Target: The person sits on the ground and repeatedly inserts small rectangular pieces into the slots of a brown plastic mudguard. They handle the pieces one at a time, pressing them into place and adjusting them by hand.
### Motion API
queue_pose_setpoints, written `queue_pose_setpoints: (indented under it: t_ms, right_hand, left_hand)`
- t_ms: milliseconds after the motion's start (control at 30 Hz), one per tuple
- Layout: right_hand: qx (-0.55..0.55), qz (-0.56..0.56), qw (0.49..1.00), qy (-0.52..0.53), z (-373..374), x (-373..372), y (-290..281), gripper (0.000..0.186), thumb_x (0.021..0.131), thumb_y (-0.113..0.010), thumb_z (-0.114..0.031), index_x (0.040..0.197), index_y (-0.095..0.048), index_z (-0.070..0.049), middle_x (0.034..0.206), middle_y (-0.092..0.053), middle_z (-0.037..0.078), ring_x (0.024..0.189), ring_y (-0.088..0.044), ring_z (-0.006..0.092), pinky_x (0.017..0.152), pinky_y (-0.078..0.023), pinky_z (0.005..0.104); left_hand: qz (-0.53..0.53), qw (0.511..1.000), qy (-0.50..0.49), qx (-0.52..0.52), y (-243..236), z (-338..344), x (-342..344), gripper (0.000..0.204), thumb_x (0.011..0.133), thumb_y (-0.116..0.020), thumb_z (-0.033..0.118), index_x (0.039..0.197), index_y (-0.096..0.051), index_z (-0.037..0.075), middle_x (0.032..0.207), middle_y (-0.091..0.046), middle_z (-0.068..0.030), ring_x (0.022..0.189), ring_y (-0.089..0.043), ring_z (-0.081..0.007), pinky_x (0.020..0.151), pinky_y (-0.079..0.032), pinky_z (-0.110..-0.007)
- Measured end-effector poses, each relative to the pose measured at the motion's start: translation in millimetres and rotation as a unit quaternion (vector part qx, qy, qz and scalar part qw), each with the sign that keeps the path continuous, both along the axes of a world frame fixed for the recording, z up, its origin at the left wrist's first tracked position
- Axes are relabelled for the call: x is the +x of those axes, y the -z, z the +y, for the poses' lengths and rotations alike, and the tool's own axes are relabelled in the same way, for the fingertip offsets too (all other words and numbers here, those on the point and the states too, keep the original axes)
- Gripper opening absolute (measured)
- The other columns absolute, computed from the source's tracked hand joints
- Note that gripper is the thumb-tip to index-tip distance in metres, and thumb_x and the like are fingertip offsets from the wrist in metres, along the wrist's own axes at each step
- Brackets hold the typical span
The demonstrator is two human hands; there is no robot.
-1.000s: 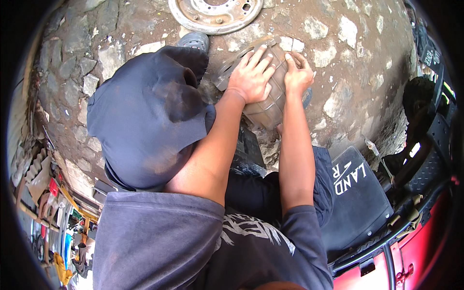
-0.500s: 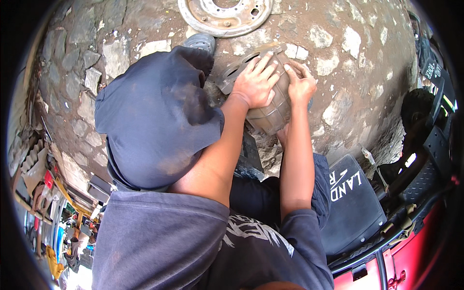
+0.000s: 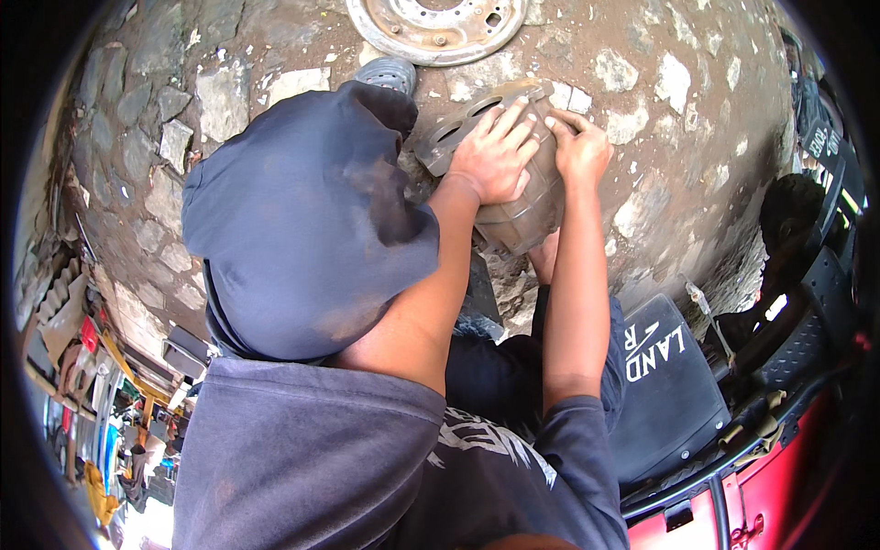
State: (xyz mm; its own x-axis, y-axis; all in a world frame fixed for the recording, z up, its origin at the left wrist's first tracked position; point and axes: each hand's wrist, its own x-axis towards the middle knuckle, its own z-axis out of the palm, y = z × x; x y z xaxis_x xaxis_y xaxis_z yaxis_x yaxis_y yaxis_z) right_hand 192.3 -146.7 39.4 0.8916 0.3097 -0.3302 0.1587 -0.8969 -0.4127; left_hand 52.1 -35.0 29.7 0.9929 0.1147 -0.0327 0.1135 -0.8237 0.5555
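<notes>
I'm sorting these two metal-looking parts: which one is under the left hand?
The brown ribbed housing: the left hand lies spread on it. The paler round plate with holes lies on the stony ground, untouched.

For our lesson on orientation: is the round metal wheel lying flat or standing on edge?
The wheel lies flat on the stony ground: its holed face points up at the downward-looking camera.

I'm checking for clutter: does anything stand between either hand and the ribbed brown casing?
Nothing visible does: the left hand lies directly on the ribbed casing, and the right hand is at its right side.
</notes>
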Motion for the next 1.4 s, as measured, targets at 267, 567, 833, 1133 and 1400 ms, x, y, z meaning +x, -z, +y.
queue_pose_setpoints:
  t_ms: [267,567,833,1133,1400]
  right_hand:
    - [-0.088,0.084,0.991,-0.061,0.7,27.2,-8.9,0.029,0.087,-0.085,-0.029,0.115,-0.084,-0.022,0.109,-0.082,0.008,0.101,-0.077,0.0211,0.093,-0.057,0.0330]
    - [0.029,0.092,0.995,-0.034,2.8,23.5,8.1,0.023,0.085,-0.086,-0.024,0.107,-0.085,-0.018,0.101,-0.082,0.011,0.096,-0.078,0.0247,0.094,-0.058,0.0374]
    - [0.010,0.086,0.996,-0.026,5.2,30.9,17.4,0.021,0.085,-0.086,-0.024,0.105,-0.086,-0.020,0.101,-0.082,0.011,0.094,-0.078,0.0273,0.091,-0.059,0.0379]
    - [-0.079,0.081,0.990,-0.087,6.0,34.0,-8.3,0.026,0.084,-0.089,-0.025,0.108,-0.085,-0.016,0.100,-0.083,0.008,0.091,-0.078,0.0178,0.086,-0.058,0.0327]
    - [-0.082,0.076,0.983,-0.143,13.8,43.6,-4.4,0.025,0.081,-0.089,-0.028,0.105,-0.085,-0.020,0.094,-0.081,0.014,0.089,-0.078,0.0276,0.092,-0.057,0.0383]
  left_hand:
    - [-0.008,1.000,0.002,-0.007,3.4,-3.2,-0.8,0.054,0.081,-0.072,0.031,0.131,-0.070,0.012,0.151,-0.057,-0.0111,0.154,-0.036,-0.0333,0.124,-0.033,-0.054]
    - [-0.013,1.000,-0.015,0.002,3.0,-1.5,-1.6,0.054,0.080,-0.072,0.031,0.130,-0.071,0.012,0.149,-0.058,-0.0107,0.154,-0.037,-0.0329,0.124,-0.032,-0.053]
    - [-0.011,1.000,0.004,-0.006,4.9,-3.1,1.0,0.056,0.079,-0.072,0.032,0.132,-0.070,0.013,0.151,-0.057,-0.0112,0.155,-0.036,-0.0334,0.123,-0.033,-0.053]
    - [-0.009,1.000,0.000,-0.014,3.7,-2.7,0.8,0.055,0.080,-0.072,0.031,0.131,-0.070,0.012,0.150,-0.058,-0.0115,0.155,-0.036,-0.0334,0.124,-0.032,-0.054]
    - [-0.016,1.000,-0.015,-0.009,5.5,-2.1,-1.6,0.054,0.080,-0.072,0.031,0.130,-0.071,0.012,0.149,-0.058,-0.0112,0.154,-0.038,-0.0336,0.124,-0.032,-0.054]
